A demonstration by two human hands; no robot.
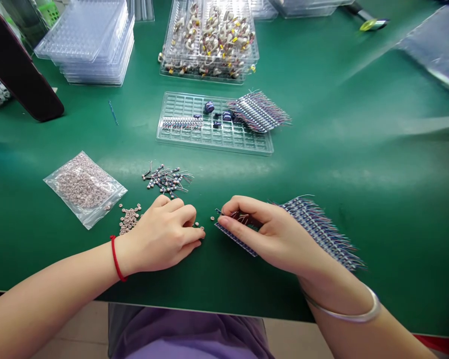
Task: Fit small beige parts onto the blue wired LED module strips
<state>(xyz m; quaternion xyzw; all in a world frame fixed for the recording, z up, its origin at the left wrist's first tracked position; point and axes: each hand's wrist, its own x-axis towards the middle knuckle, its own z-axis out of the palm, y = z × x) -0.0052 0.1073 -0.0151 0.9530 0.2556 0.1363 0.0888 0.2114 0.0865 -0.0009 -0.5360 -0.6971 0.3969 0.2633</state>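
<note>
Pinching is the step in hand: the right hand (273, 232) has thumb and forefinger closed on a small wired part (218, 212), well to the right of the bag (83, 187) and a little nearer the person. The part's tip points left, towards the bag's side; its long axis seems to slope down to the right, though fingers hide the rest. A narrow strip (237, 241) beneath that hand slants the same way. The left hand (164, 234), right of the bag, has bent fingertips at loose rings (197, 224); whether they grip one, I cannot tell. Such tiny pieces call for light, well-aligned fingertips.
</note>
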